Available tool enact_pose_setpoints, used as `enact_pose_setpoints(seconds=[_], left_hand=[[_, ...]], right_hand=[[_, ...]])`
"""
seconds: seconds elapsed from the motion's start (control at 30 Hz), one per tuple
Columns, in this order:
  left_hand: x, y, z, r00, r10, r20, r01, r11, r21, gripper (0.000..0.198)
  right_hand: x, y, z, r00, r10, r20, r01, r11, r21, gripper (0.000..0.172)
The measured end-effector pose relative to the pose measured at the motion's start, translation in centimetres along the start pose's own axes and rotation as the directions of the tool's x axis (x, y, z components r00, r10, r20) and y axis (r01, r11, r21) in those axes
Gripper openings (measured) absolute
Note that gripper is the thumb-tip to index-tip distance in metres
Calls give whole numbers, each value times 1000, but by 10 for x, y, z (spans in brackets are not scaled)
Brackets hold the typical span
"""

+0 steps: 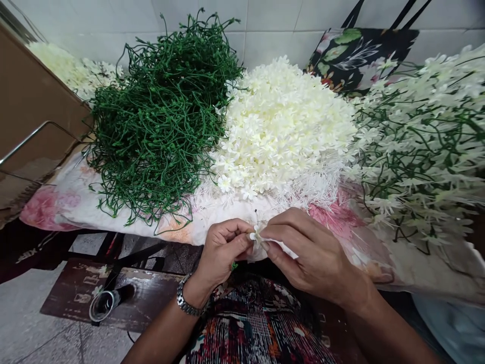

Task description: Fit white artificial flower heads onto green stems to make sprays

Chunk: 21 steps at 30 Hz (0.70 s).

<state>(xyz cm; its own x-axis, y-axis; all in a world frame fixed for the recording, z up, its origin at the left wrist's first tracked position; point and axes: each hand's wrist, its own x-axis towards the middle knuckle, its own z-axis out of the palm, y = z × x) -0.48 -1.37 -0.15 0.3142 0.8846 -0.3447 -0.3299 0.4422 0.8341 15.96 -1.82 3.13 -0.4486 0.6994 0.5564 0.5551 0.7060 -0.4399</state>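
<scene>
My left hand (223, 247), with a metal watch on its wrist, pinches a short green stem whose tip shows below the fingers. My right hand (310, 253) pinches a small white flower (256, 235) and presses it against the stem between both sets of fingertips. Both hands meet at the front edge of a floral cloth (68, 202). Just behind them lies a heap of loose white flowers (284, 131). A tangled pile of green stems (162, 111) sits to its left.
Finished stems with white flowers (420, 146) are piled at the right. A dark floral bag (359, 55) leans on the tiled wall. A brown box (26, 106) stands left. A black tool (109, 298) lies on a low board below.
</scene>
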Motion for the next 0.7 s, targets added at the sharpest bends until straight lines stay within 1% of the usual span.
enact_pose_setpoints(seconds=[0.1,0.23,0.47,0.57,0.7], left_hand=[[0,2,1,1000,-1,7,1,1000,11,33],[1,2,-1,999,12,31,-14,998,66,33],[3,5,-2,995,27,93,-40,990,134,32],[3,6,-2,993,37,108,-54,986,157,26],[3,6,-1,992,55,114,-77,977,199,19]], right_hand=[[2,-1,1,1000,10,12,-10,1000,22,11],[2,1,-1,997,33,66,-39,995,92,13],[0,4,-2,991,-60,122,66,997,-42,14],[0,3,-3,984,-98,147,113,989,-95,14],[0,3,-2,978,-128,166,148,983,-110,14]])
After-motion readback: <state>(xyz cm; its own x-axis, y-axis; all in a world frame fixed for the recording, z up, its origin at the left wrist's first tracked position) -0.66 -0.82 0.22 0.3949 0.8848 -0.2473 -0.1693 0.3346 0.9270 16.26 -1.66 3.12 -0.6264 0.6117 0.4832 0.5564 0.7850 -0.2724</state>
